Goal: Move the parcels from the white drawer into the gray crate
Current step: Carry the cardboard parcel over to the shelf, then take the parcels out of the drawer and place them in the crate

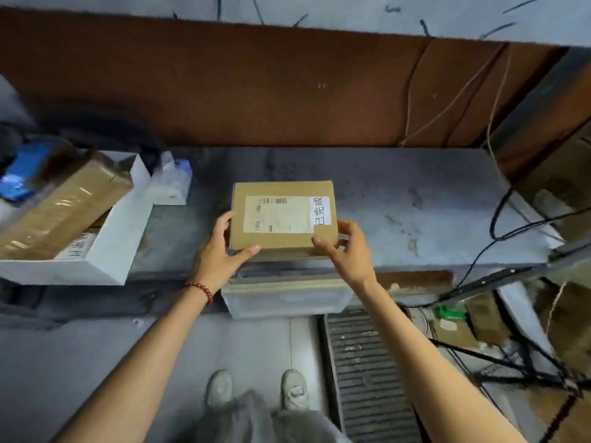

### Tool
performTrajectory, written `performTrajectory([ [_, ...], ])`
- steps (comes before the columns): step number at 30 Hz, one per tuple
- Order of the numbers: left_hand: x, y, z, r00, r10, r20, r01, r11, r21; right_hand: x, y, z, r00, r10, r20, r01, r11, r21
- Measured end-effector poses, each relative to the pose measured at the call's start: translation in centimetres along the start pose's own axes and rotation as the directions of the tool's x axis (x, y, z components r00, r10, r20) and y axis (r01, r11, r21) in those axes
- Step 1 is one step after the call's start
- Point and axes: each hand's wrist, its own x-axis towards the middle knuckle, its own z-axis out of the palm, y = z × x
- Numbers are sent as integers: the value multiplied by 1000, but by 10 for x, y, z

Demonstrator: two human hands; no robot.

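Observation:
A brown cardboard parcel [283,215] with a white shipping label is in the middle of the view, held between both my hands. My left hand [224,251] grips its near left corner, thumb on top. My right hand [343,247] grips its near right corner. Below the parcel, at the table's front edge, stands a pale gray crate [284,298]; the parcel is above it. The white drawer [105,238] lies at the left on the table. A long tape-wrapped brown parcel [60,206] leans in it, over a labelled parcel [78,247].
The gray table [415,193] stretches to the right, with black cables [511,225] across its right end. A small clear bag [171,180] lies beside the drawer. Cardboard boxes and clutter fill the right side. A floor grate [367,372] is by my feet.

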Motion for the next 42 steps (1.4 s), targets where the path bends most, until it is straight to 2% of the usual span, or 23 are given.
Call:
performTrajectory([
  [5, 17, -21, 16, 996, -88, 18, 81, 967, 240, 25, 22, 31, 997, 79, 16, -77, 991, -109],
  [10, 31, -35, 32, 994, -104, 27, 96, 971, 220, 43, 39, 54, 994, 111, -16, -112, 970, -218],
  [15, 45, -54, 35, 1000, -23, 17, 20, 986, 167, 61, 44, 61, 998, 70, 0, -68, 966, -248],
  [20, 58, -68, 30, 997, 58, 54, -67, 980, 189, 66, 50, 55, 999, -35, 32, 43, 957, -287],
  [23, 57, -78, 31, 988, 154, 25, -156, 973, 173, 64, 64, 52, 990, -137, 25, 139, 952, -272],
  [26, 60, -98, 37, 973, 232, -24, -225, 962, 156, 65, 87, 60, 965, -258, -46, 242, 945, -221],
  [31, 71, -121, 54, 939, 318, -132, -327, 944, -53, 78, 119, 81, 881, -427, -203, 402, 902, -157],
  [36, 103, -144, 57, 850, 493, -184, -500, 866, 12, 98, 136, 88, 788, -556, -265, 527, 831, -177],
  [39, 116, -157, 59, 763, 599, -244, -595, 798, 97, 105, 145, 96, 706, -638, -307, 586, 770, -251],
  [42, 116, -167, 65, 653, 694, -303, -645, 719, 259, 107, 155, 106, 640, -677, -363, 624, 734, -267],
])
